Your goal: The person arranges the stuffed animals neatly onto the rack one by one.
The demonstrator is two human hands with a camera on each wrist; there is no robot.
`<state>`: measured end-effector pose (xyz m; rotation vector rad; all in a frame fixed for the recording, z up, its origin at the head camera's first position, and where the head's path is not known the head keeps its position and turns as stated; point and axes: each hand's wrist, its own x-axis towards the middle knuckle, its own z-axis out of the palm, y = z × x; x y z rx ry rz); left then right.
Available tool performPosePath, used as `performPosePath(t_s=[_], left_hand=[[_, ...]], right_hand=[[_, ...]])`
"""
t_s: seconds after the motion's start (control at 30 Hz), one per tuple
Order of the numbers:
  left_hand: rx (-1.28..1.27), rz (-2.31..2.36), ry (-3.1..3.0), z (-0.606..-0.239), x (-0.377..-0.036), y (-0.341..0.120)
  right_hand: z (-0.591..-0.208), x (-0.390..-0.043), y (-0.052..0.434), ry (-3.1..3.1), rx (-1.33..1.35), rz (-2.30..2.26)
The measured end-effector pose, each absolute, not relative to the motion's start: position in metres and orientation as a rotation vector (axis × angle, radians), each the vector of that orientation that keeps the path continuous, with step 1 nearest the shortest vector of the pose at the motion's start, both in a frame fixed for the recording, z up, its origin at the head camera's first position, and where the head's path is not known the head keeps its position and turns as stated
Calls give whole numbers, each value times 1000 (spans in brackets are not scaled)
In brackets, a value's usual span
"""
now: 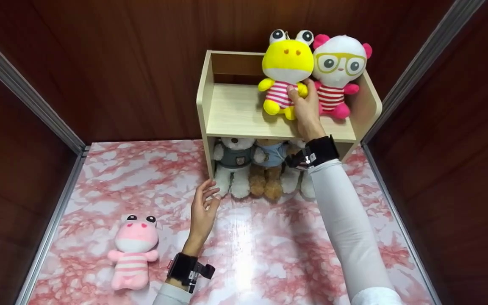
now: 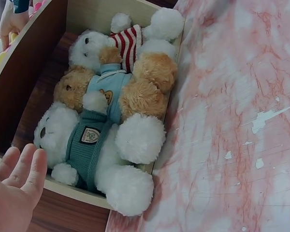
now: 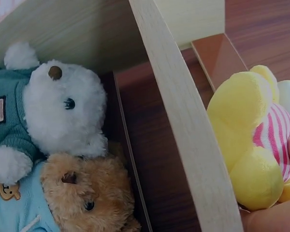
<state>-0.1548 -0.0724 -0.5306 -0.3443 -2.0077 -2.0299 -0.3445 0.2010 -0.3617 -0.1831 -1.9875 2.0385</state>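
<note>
My right hand (image 1: pixel 307 108) grips a yellow frog plush (image 1: pixel 287 59) by its striped body, on the upper shelf. Beside it on the right sits a white and pink panda plush (image 1: pixel 340 63) with yellow glasses. In the right wrist view the yellow plush (image 3: pixel 246 145) shows its feet and pink-striped shirt, with a finger and the thumb on it. My left hand (image 1: pixel 203 212) is held near the front left edge of the shelf unit (image 1: pixel 205 97), fingers relaxed and holding nothing. In the left wrist view its fingers (image 2: pixel 26 169) are spread beside the lower compartment.
Teddy bears sit in the lower compartment: a white one in a green sweater (image 2: pixel 89 140), a brown one in light blue (image 2: pixel 118 92) and a white one in red stripes (image 2: pixel 128 46). A pink frog plush (image 1: pixel 136 254) lies on the marbled surface (image 1: pixel 244 254) at the left.
</note>
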Motion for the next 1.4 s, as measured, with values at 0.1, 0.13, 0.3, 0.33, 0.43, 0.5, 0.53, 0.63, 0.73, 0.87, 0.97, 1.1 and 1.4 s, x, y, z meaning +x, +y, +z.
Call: performPosePath(t_s=[0.1,0.13,0.3,0.33,0.43,0.5,0.53,0.63,0.73,0.87,0.97,1.1,1.4], left_hand=[[-344,-2032,-2007,-532,-155,-71],[-345,-2031,-2007,-532,-154,-71],[-333,-2029,-2008,-535,-153,-73],[-328,-2028,-2009,-535,-152,-74],[-309,-2025,-2013,-537,-151,-75],[-302,-2023,-2017,-537,-150,-76],[-302,-2019,-2020,-537,-150,-76],[-306,-2006,-2027,-537,-149,-78],[-312,-2004,-2024,-537,-148,-79],[-302,-1999,-2024,-536,-149,-82],[-289,-1989,-2029,-535,-150,-84],[-293,-1985,-2016,-536,-151,-87],[-299,-1973,-2005,-538,-150,-97]], right_hand=[[-364,-344,202,-2020,-182,1980],[-364,-344,203,-2028,-186,1967],[-369,-339,203,-2028,-150,1933],[-370,-337,203,-2027,-135,1924],[-374,-331,202,-1996,-47,1918],[-377,-328,201,-1961,25,1930],[-378,-325,200,-1941,57,1941],[-378,-316,198,-1889,150,1984],[-372,-302,194,-1890,211,1974],[-362,-279,189,-1950,245,1894],[-362,-266,189,-1974,270,1836],[-367,-253,190,-1936,316,1837],[-385,-235,197,-1825,347,1806]])
